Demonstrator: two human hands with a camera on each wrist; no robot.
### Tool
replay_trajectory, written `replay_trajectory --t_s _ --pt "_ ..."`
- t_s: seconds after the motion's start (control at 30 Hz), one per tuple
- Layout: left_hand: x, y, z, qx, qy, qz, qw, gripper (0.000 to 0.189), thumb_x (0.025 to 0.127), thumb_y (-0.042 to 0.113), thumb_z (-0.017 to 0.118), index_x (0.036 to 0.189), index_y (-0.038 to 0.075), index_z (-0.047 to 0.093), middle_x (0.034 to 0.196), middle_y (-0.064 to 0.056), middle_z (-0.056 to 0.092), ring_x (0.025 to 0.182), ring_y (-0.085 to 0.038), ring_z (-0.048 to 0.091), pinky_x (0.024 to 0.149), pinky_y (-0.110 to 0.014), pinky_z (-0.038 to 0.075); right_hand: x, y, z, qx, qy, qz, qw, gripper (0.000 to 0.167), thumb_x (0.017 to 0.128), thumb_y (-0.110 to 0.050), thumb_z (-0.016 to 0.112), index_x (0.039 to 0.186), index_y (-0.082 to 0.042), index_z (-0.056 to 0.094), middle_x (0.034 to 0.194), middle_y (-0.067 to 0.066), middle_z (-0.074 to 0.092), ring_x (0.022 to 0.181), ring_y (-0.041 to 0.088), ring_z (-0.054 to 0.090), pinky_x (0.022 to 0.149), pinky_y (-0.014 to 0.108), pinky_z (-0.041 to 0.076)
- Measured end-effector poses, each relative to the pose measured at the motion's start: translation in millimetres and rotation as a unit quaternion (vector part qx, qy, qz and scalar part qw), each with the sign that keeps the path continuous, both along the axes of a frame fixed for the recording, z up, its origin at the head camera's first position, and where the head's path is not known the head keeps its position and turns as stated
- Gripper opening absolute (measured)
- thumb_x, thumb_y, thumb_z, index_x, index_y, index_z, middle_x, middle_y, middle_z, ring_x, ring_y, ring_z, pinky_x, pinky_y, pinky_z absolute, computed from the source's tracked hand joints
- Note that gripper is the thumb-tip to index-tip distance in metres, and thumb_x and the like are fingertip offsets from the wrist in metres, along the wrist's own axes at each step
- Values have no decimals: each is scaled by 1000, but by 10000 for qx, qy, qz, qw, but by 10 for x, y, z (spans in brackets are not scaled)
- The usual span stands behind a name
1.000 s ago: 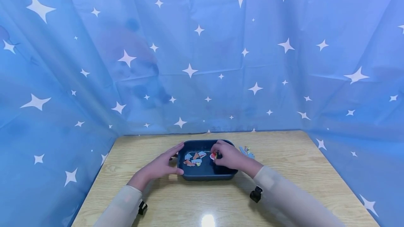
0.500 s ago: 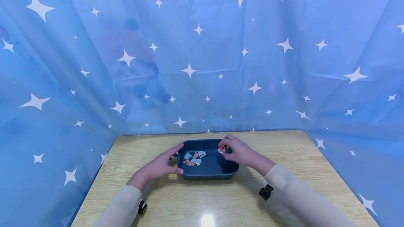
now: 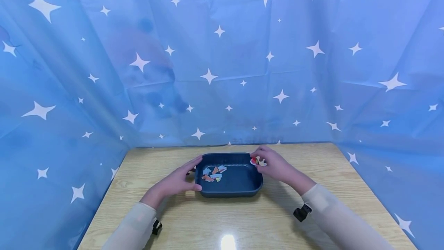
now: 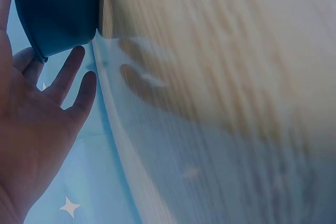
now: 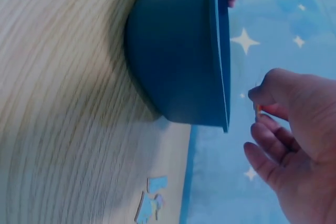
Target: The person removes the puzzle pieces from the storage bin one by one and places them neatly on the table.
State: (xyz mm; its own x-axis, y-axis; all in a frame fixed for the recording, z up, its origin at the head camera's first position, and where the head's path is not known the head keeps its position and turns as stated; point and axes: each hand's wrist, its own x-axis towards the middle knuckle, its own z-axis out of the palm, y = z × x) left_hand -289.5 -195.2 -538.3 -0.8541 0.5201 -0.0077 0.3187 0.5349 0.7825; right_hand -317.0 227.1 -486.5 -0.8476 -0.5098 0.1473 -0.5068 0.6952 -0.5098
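My right hand pinches a small red, white and yellow puzzle piece over the right end of a dark blue tray. In the right wrist view the pinched piece shows edge-on between thumb and fingertips, apart from the tray wall. My left hand spans the tray's left end, its fingertips at the far corner and thumb at the near one. Those fingers look fairly straight in the left wrist view, against the tray. Several orange and pale blue pieces lie inside the tray, left of its middle.
More puzzle pieces lie on the wooden table beside the tray's right end; my right hand hides them in the head view. A blue star-patterned curtain hangs behind the table and along its sides.
My right hand has moved right and slightly away from me, carrying the puzzle piece from over the tray's middle to its right rim. My left hand and the tray stay put.
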Motion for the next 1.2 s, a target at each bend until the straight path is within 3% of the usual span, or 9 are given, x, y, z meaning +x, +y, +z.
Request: replay_trajectory --t_s 0.1,0.33,0.57,0.67,0.87,1.03,1.2 --pt "1 -1 0 -20 0 3 10000 105 97 38 89 179 29 23 184 9 15 168 -31 21 129 -62 33 4 66 9 -98 112 10 9999 36 99 -2 77 134 -6 76 128 7 64 102 25 65 80 37 59" --pt "-3 -1 -13 -1 27 -5 10000 105 97 39 89 179 30 23 185 2 15 168 -33 21 128 -63 34 10 239 4 -186 327 -119 9992 38 96 1 76 133 -4 76 126 8 66 100 23 65 79 37 60" --pt "0 2 -2 6 18 16 10000 105 96 40 89 178 31 24 185 7 15 168 -32 22 128 -62 34 28 424 12 -84 455 -294 9985 36 98 4 77 133 -2 76 122 9 66 100 25 65 81 46 61" --pt "-3 1 -1 -10 37 17 10000 106 96 40 89 179 31 24 185 3 15 168 -32 21 128 -62 34 31 506 6 -33 491 -346 9982 37 96 5 78 133 0 75 119 8 66 100 28 66 82 49 61" --pt "-12 -2 -9 6 57 6 10000 106 97 40 89 179 29 23 186 -3 15 168 -35 21 127 -64 35 38 649 -3 136 633 -390 9971 37 95 5 78 132 4 74 118 11 67 101 30 67 83 46 60" --pt "-9 -3 0 -38 62 27 10000 107 96 40 90 179 31 23 185 4 15 168 -33 20 128 -63 34 19 746 -23 254 724 -453 9960 40 94 7 79 133 6 73 119 13 66 99 28 66 83 45 60" --pt "-6 -1 -8 -17 86 -17 10000 106 97 39 89 179 30 23 186 2 15 168 -34 20 128 -64 33 -7 819 -72 303 806 -479 9951 38 92 9 80 129 7 74 115 13 66 97 31 66 81 46 61"
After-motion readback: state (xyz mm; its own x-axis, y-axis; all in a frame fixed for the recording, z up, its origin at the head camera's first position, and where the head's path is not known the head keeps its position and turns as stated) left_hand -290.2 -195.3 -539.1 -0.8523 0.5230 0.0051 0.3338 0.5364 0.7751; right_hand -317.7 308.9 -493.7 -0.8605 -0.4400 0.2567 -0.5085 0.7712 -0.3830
